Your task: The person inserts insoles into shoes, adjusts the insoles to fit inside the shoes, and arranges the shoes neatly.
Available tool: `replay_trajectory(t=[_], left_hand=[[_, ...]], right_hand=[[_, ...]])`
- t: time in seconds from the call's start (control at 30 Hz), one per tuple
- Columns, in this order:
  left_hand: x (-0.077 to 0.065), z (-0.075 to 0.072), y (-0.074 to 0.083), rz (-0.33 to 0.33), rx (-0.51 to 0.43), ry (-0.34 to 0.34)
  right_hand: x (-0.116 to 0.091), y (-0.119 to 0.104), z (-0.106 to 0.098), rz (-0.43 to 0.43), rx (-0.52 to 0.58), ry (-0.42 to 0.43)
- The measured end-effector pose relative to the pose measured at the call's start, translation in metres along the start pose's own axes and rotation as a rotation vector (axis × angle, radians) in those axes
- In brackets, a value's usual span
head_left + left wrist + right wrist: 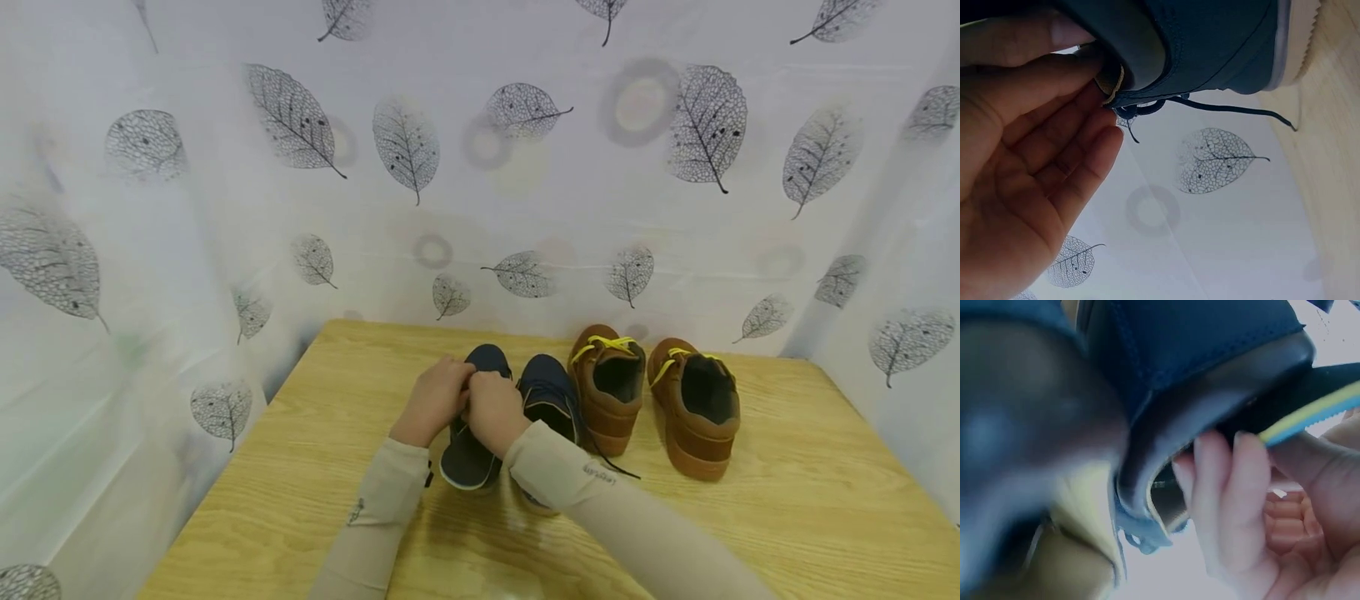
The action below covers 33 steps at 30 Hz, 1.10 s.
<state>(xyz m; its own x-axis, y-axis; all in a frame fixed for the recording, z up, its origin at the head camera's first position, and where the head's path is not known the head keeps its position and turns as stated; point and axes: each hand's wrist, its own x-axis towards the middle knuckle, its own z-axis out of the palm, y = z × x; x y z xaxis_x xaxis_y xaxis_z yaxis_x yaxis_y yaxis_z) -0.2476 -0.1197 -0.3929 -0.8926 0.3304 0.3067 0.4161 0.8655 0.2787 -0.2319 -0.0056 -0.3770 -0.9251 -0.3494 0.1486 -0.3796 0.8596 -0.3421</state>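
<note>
A pair of navy lace-up shoes stands on the table, toes away from me. My left hand [435,402] holds the tongue [1112,84] of the left navy shoe [489,358] at its opening. Over the same shoe, my right hand [495,412] pinches a dark insole [1316,409] with a yellow and blue edge between thumb and fingers. The insole's rear end projects from the shoe toward me. Beside it stands the right navy shoe [545,375], a loose lace trailing right. Its lower part is partly hidden by my right sleeve.
Two brown shoes with yellow laces, a left one [611,417] and a right one [701,442], stand right of the navy pair. Wooden table [810,500] lies beneath everything. A pale curtain [465,208] printed with leaves hangs behind and at both sides.
</note>
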Motion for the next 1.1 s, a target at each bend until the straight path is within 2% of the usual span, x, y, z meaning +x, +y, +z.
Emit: replay_trajectory(t=[0.17,0.23,0.3,0.43,0.57,0.7,0.93,1.1], left_hand=[[-0.002,0.0,0.0,0.004,-0.019,0.006],[-0.002,0.0,0.001,-0.002,-0.027,-0.004],[-0.003,0.0,0.001,-0.004,-0.032,-0.006],[-0.004,0.0,0.001,-0.001,-0.042,-0.004],[-0.005,-0.002,0.0,0.003,-0.043,0.009],[-0.005,-0.002,-0.001,0.006,-0.036,0.023],[-0.005,-0.002,0.0,0.011,-0.03,0.031],[-0.005,-0.003,0.001,0.014,-0.03,0.028]], right_hand=[[-0.008,-0.002,0.004,-0.073,-0.022,0.024],[-0.014,-0.006,0.005,-0.1,-0.082,0.031],[-0.023,-0.013,0.003,-0.111,-0.187,0.044],[-0.045,-0.029,-0.007,-0.111,-0.369,-0.007],[-0.062,-0.04,-0.015,-0.11,-0.415,-0.069],[-0.071,-0.046,-0.017,-0.125,-0.426,-0.036],[-0.081,-0.052,-0.014,-0.1,-0.301,-0.075],[-0.084,-0.05,-0.011,-0.124,-0.237,-0.001]])
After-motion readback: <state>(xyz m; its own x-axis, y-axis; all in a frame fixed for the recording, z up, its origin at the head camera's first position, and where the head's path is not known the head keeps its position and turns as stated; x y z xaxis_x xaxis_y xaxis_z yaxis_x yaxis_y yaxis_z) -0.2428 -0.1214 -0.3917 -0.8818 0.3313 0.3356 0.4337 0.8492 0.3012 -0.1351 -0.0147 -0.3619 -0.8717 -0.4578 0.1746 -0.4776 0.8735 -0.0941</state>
